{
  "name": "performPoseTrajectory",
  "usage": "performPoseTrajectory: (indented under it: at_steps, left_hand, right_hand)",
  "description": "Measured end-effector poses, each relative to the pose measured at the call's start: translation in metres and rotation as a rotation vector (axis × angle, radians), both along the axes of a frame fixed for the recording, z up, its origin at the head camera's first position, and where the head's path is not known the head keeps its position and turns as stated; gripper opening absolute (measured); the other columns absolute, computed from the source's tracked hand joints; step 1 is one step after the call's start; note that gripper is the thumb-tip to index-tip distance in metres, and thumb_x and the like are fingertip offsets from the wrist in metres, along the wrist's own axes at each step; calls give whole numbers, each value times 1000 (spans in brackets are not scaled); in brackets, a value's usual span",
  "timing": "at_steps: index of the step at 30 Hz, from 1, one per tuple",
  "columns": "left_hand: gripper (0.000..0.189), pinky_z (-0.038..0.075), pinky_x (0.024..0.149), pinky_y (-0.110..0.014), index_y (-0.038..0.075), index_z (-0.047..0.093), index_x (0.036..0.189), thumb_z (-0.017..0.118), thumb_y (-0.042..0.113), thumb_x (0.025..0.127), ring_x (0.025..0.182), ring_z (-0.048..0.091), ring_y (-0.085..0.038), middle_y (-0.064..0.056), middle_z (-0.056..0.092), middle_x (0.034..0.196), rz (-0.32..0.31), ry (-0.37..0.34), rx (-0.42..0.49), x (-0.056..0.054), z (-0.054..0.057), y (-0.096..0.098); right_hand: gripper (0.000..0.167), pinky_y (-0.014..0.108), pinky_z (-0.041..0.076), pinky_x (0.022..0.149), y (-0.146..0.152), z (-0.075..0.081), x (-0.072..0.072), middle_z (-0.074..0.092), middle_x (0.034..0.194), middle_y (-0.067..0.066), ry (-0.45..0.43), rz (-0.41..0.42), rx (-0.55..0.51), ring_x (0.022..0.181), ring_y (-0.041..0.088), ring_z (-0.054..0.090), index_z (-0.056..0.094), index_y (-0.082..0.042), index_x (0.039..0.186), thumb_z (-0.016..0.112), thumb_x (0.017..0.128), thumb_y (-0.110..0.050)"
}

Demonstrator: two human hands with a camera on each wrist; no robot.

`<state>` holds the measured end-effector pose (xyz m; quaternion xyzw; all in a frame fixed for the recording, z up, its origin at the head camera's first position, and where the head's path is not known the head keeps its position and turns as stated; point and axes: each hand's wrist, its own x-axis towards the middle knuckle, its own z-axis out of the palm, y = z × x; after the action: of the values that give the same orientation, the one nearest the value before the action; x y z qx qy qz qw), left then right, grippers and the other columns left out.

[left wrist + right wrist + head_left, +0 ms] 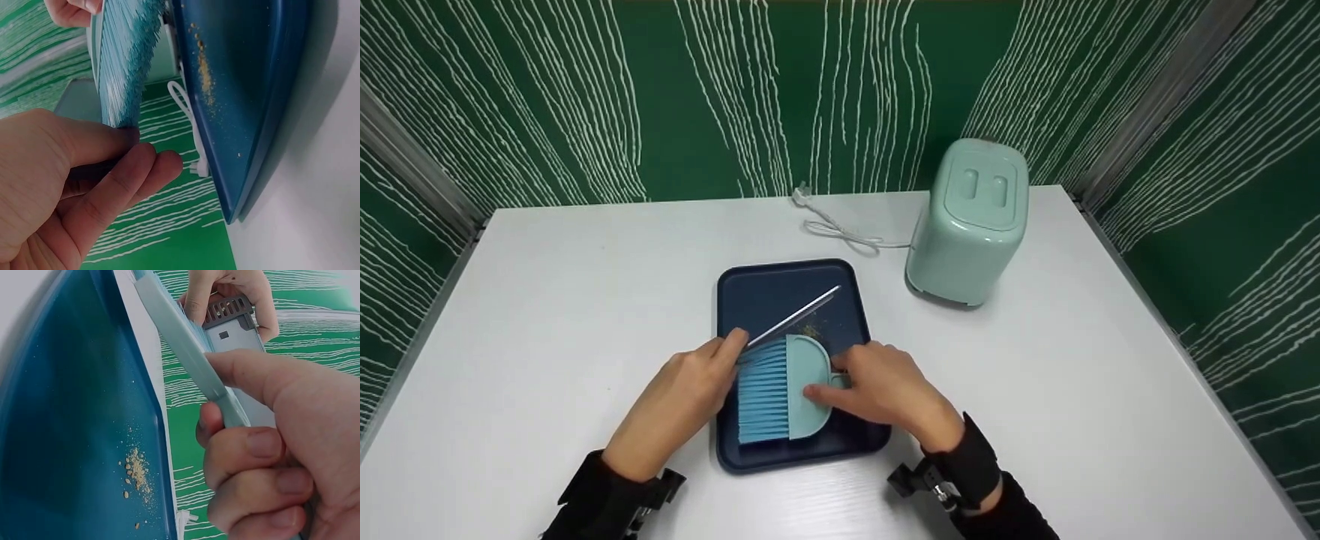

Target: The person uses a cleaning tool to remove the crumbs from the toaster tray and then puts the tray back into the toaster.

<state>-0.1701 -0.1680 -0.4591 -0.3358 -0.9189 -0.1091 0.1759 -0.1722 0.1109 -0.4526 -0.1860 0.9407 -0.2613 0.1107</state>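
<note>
My left hand (682, 397) pinches the dark slotted end of a flat metal crumb tray (802, 311), held tilted above a navy serving tray (780, 281); only its thin edge shows in the head view. In the right wrist view the slotted end (228, 312) and grey plate are visible. My right hand (892, 386) grips a pale green hand brush (808, 386) by its handle, thumb along the back. The brush's blue bristles (126, 62) reach close to the left fingers and the crumb tray. Yellowish crumbs (136, 475) lie scattered on the serving tray.
A mint green toaster (975, 225) with a lid over its top stands at the back right of the white table (585, 285). Its white cord (847, 236) and plug lie behind the serving tray. Green patterned panels (855, 97) enclose the back and sides.
</note>
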Motion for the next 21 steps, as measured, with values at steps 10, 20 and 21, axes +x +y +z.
performPoseTrajectory:
  at_steps: [10, 20, 21]
  left_hand:
    - [43, 52, 53, -26, 5, 48, 117, 80, -5, 91, 63, 69, -19, -4, 60, 79, -8, 16, 60, -2, 0, -5]
    - [44, 57, 56, -29, 3, 48, 118, 81, -6, 90, 66, 73, -23, -7, 67, 84, -16, 0, 94, -2, 4, -7]
    - [44, 57, 56, -29, 3, 48, 118, 81, -7, 90, 67, 73, -22, -8, 67, 84, -17, -4, 95, -2, 4, -7]
  right_hand:
    - [62, 30, 18, 55, 5, -1, -3, 23, 59, -10, 13, -115, -8, 53, 10, 27, 33, -24, 63, 76, 96, -54]
    - [55, 31, 26, 56, 18, -2, -13, 31, 60, -8, 14, -226, 22, 57, 13, 40, 46, -21, 64, 75, 96, -55]
    - [55, 31, 27, 56, 20, -2, -14, 32, 60, -8, 22, -239, 26, 57, 14, 41, 46, -20, 64, 75, 96, -55]
